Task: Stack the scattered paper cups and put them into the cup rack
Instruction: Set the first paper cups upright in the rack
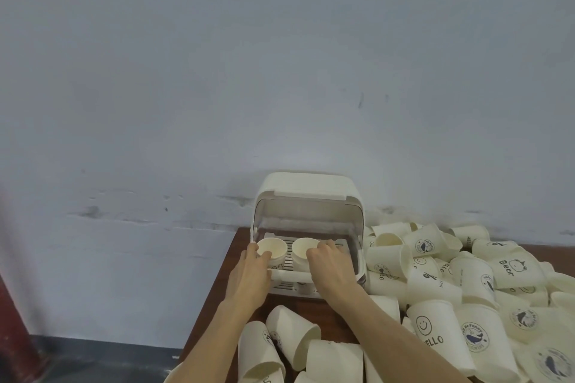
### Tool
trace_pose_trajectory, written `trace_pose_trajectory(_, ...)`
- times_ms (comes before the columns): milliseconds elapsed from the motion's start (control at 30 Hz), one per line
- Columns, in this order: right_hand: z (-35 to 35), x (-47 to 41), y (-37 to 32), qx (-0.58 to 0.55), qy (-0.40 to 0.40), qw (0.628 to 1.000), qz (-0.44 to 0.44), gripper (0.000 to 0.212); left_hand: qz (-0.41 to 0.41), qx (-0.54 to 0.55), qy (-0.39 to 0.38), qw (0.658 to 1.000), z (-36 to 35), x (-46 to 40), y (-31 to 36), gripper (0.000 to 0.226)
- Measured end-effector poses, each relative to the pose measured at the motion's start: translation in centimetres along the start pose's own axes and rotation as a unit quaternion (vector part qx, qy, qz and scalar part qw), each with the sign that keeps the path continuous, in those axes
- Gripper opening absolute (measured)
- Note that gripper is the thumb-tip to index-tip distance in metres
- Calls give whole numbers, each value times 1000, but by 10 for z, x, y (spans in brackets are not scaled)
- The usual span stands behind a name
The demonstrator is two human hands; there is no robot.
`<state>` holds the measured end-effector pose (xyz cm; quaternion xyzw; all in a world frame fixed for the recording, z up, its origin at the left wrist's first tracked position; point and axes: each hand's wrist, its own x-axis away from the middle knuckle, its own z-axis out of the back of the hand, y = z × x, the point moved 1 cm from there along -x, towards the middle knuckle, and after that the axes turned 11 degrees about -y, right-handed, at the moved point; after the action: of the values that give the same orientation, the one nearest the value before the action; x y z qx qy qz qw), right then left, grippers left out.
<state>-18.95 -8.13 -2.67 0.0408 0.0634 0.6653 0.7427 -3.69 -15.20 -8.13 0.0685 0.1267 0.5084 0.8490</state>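
A: Head view: we see both hands at the cup rack (pixel 306 196), which stands on the counter (pixel 217 289) at about six o'clock in the frame, its lid raised.

B: We make out the left hand (pixel 252 270) with its fingers curled around the rim of the left cup (pixel 272 250), a narrow grip holding that cup upright inside the rack.

A: And the right hand (pixel 331 266) curls over the near side of the right cup (pixel 303 250), just beside the first; we cannot tell how tightly its grip closes, as the fingers hide the contact.

B: At four o'clock from the rack we see the scattered cups (pixel 466 283) heaped on the counter, some printed, and more cups (pixel 292 342) lie tipped over between our forearms.
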Motion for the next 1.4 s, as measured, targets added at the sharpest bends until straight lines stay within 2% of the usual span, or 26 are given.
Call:
trace_pose_trajectory(200, -1, -4, -3, -6, 1, 1000, -13, 29, 8, 13, 2, 1000, 0, 0, -1, 45)
trace_pose_trajectory(300, -6, -8, -5, -33, 27, 999, -26, 37, 11, 11, 3, 1000, 1, 0, 0, 47)
trace_pose_trajectory(467, -25, -17, -6, -46, -20, 999, 2, 47, 8, -12, 0, 1000, 1, 1, 2, 46)
trace_pose_trajectory(600, -32, -17, -3, -26, -21, 999, 18, 52, 1, -45, -2, 999, -1, 1, 2, 45)
trace_pose_trajectory(767, -33, -15, 0, -12, -20, 999, 26, 49, -5, -68, -13, 998, -2, 1, 4, 55)
trace_pose_trajectory(933, -29, -5, -1, -38, 0, 999, 19, 60, -14, 12, -20, 1000, 6, 7, 6, 61)
trace_pose_trajectory(1067, -8, 13, 1, -74, 65, 994, 46, 34, -13, 19, -24, 999, 17, 18, 4, 42)
trace_pose_trajectory(1133, 2, 24, 2, -109, 39, 989, 88, 30, -14, 9, -42, 999, 24, 24, 2, 33)
trace_pose_trajectory(1233, 9, 37, 3, -110, -49, 984, 134, 25, -28, 5, -89, 996, 36, 35, 3, 24)
trace_pose_trajectory(1333, 7, 46, 4, -93, -152, 974, 142, 25, -38, 11, -156, 987, 46, 48, 6, 12)
trace_pose_trajectory(1400, 4, 49, 4, -76, -182, 970, 141, 13, -32, 26, -206, 978, 51, 56, 7, 8)
